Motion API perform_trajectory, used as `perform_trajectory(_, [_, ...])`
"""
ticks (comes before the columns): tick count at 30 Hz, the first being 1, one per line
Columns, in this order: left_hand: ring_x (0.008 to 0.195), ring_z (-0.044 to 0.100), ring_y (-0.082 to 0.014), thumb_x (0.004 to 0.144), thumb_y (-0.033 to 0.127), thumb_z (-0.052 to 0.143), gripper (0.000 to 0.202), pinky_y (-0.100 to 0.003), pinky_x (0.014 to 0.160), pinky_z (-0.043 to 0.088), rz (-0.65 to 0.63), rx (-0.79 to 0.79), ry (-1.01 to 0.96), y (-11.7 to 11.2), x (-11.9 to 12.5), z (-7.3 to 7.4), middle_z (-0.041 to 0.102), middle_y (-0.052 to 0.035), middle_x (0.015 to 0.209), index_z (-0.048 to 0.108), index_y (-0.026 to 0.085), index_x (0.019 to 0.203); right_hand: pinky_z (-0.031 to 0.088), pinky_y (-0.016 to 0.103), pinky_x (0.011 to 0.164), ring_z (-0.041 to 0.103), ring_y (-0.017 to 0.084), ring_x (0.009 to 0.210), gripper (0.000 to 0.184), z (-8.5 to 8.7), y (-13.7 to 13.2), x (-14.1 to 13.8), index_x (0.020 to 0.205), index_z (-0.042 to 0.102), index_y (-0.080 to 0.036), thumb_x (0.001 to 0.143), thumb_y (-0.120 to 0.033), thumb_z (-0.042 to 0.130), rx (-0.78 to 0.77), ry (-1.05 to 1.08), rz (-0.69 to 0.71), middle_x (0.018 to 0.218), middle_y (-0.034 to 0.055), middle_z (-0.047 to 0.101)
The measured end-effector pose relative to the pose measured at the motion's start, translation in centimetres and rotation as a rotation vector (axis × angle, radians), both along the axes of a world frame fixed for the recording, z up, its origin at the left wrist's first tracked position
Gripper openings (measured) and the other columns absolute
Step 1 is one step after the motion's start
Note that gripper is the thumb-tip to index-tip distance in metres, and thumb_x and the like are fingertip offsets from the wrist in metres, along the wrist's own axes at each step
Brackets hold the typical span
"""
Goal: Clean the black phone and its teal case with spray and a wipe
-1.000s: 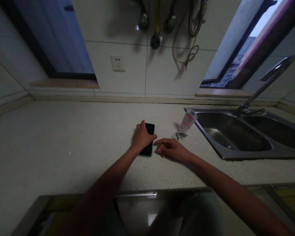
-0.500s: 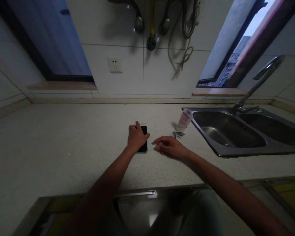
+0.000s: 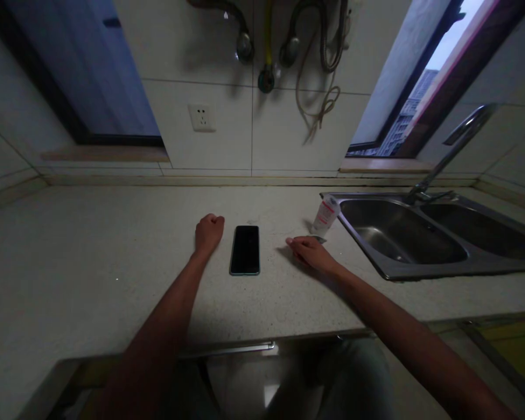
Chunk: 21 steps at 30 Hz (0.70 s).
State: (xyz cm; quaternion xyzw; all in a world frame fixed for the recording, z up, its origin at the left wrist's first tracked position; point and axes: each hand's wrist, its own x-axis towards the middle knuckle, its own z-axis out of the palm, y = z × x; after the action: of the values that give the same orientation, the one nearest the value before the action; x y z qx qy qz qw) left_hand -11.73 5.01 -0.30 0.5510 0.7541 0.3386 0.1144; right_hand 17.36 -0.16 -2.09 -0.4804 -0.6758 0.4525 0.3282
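A smartphone (image 3: 245, 250) with a dark screen lies face up on the pale countertop between my hands. Just left of it, my left hand (image 3: 209, 234) rests as a loose fist, apart from the phone, with nothing showing in it. My right hand (image 3: 310, 252) is to the phone's right, its fingers curled together and nothing visible in them. Partly hidden behind that hand is a small flat grey piece (image 3: 319, 238), too covered to name. Beyond it a clear plastic bottle with pink print (image 3: 326, 214) stands by the sink's edge.
A double steel sink (image 3: 378, 269) with a tall tap (image 3: 450, 149) is set into the counter (image 3: 114, 245) on the right. On the tiled back wall are a power socket (image 3: 202, 118), pipe fittings (image 3: 266, 80) and a looped cord (image 3: 321, 111). The counter's front edge runs below my forearms.
My left hand has let go of the phone, moved left and closed into a fist. My right hand has shifted slightly right, curling its fingers and covering more of the grey piece.
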Motion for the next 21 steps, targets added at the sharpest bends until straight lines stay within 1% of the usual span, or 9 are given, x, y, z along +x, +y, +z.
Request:
perform_trajectory(3, [0.067, 0.051, -0.0172, 0.084, 0.034, 0.049, 0.023, -0.029, 0.063, 0.033, -0.031, -0.033, -0.015, 0.3, -0.7, -0.7, 0.055, -0.0007, 0.065, 0.049, 0.022, 0.063, 0.024, 0.027, 0.044, 0.032, 0.007, 0.041, 0.062, 0.1, 0.1, 0.1, 0.053, 0.045, -0.021, 0.087, -0.073, 0.052, 0.032, -0.070, -0.007, 0.043, -0.0039, 0.040])
perform_trajectory(6, [0.065, 0.049, -0.0168, 0.082, 0.036, 0.051, 0.023, -0.029, 0.060, 0.031, -0.003, -0.044, -0.051, 0.6, -0.4, -1.1, 0.054, -0.0001, 0.065, 0.050, 0.022, 0.063, 0.025, 0.027, 0.045, 0.033, 0.008, 0.041, 0.061, 0.1, -0.1, 0.0, 0.053, 0.047, -0.021, 0.088, -0.070, 0.051, 0.043, -0.085, 0.006, 0.043, -0.0036, 0.040])
perform_trajectory(9, [0.064, 0.051, -0.0163, 0.082, 0.036, 0.049, 0.023, -0.028, 0.059, 0.031, 0.022, -0.052, -0.117, 0.9, -0.4, -1.1, 0.055, -0.0001, 0.065, 0.049, 0.022, 0.064, 0.026, 0.027, 0.046, 0.036, 0.008, 0.041, 0.060, 0.1, -0.2, -0.1, 0.055, 0.052, -0.020, 0.089, -0.069, 0.051, 0.049, -0.109, 0.024, 0.043, -0.0030, 0.043])
perform_trajectory(11, [0.067, 0.054, -0.0173, 0.084, 0.038, 0.047, 0.025, -0.028, 0.061, 0.034, 0.003, -0.069, -0.111, 0.9, -0.5, -0.8, 0.058, -0.0017, 0.068, 0.050, 0.022, 0.066, 0.027, 0.027, 0.046, 0.037, 0.009, 0.042, 0.059, 0.1, -0.2, -0.1, 0.056, 0.053, -0.019, 0.090, -0.068, 0.051, 0.052, -0.127, 0.027, 0.044, -0.0027, 0.044])
perform_trajectory(13, [0.074, 0.060, -0.0215, 0.087, 0.046, 0.046, 0.031, -0.030, 0.066, 0.038, -0.040, -0.124, -0.051, 0.5, -0.3, -0.4, 0.064, -0.0060, 0.075, 0.054, 0.022, 0.070, 0.028, 0.027, 0.047, 0.038, 0.009, 0.042, 0.058, 0.0, -0.3, 0.0, 0.056, 0.054, -0.019, 0.090, -0.067, 0.051, 0.056, -0.135, 0.031, 0.044, -0.0026, 0.044])
perform_trajectory(15, [0.085, 0.065, -0.0281, 0.087, 0.062, 0.045, 0.044, -0.035, 0.072, 0.043, -0.100, -0.205, 0.027, -0.2, 0.4, 0.0, 0.069, -0.0126, 0.086, 0.059, 0.021, 0.079, 0.028, 0.027, 0.047, 0.038, 0.009, 0.042, 0.058, 0.0, -0.3, -0.1, 0.056, 0.053, -0.020, 0.091, -0.066, 0.050, 0.066, -0.143, 0.043, 0.044, -0.0026, 0.044])
perform_trajectory(18, [0.097, 0.067, -0.0375, 0.075, 0.085, 0.045, 0.074, -0.044, 0.080, 0.048, -0.151, -0.275, 0.145, -2.0, 2.6, 0.3, 0.070, -0.0219, 0.102, 0.062, 0.019, 0.106, 0.028, 0.027, 0.049, 0.036, 0.009, 0.043, 0.057, 0.0, -0.3, -0.2, 0.056, 0.053, -0.020, 0.091, -0.065, 0.050, 0.096, -0.183, 0.061, 0.044, -0.0034, 0.043])
perform_trajectory(19, [0.103, 0.066, -0.0401, 0.070, 0.088, 0.048, 0.083, -0.046, 0.083, 0.048, -0.169, -0.288, 0.201, -2.6, 3.5, 0.4, 0.069, -0.0250, 0.108, 0.062, 0.018, 0.112, 0.027, 0.027, 0.050, 0.036, 0.009, 0.044, 0.057, 0.1, -0.3, -0.3, 0.056, 0.052, -0.020, 0.091, -0.064, 0.050, 0.112, -0.201, 0.064, 0.045, -0.0036, 0.042])
perform_trajectory(21, [0.108, 0.064, -0.0444, 0.063, 0.089, 0.055, 0.092, -0.050, 0.087, 0.049, -0.188, -0.284, 0.300, -3.6, 5.0, 0.3, 0.064, -0.0295, 0.116, 0.063, 0.014, 0.115, 0.027, 0.027, 0.051, 0.037, 0.010, 0.047, 0.056, 0.1, -0.4, -0.4, 0.057, 0.052, -0.020, 0.092, -0.063, 0.049, 0.143, -0.236, 0.065, 0.046, -0.0035, 0.042])
